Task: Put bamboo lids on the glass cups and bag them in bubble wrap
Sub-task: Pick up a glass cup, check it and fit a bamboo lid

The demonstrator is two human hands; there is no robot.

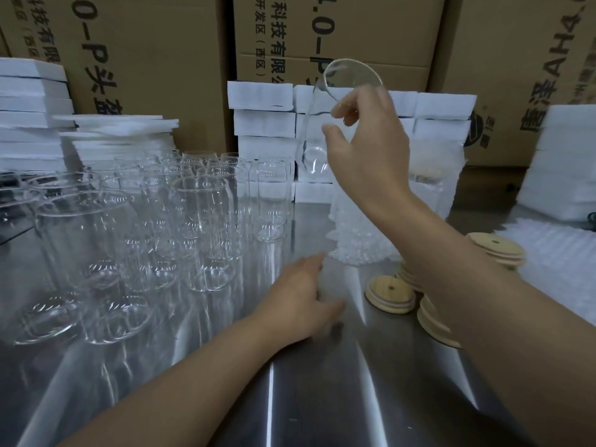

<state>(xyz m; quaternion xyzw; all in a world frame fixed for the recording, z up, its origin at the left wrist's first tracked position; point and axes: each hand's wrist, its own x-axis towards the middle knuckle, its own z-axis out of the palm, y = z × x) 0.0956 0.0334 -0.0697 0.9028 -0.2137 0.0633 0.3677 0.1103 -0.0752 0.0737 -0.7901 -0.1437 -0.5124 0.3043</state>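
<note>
Head: clear glass cup [312,133], tilted, rim up, pinched in R hand [367,156].

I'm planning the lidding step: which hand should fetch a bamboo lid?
Left. The left hand is free and low over the steel table, beside the nearest bamboo lid. The right hand grips the raised glass cup.

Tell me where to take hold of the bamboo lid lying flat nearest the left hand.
Pinch the bamboo lid by its rim, from above: it lies flat on the steel table, a thin disc with edges exposed. Its left side is free; the other lids crowd its right.
</note>
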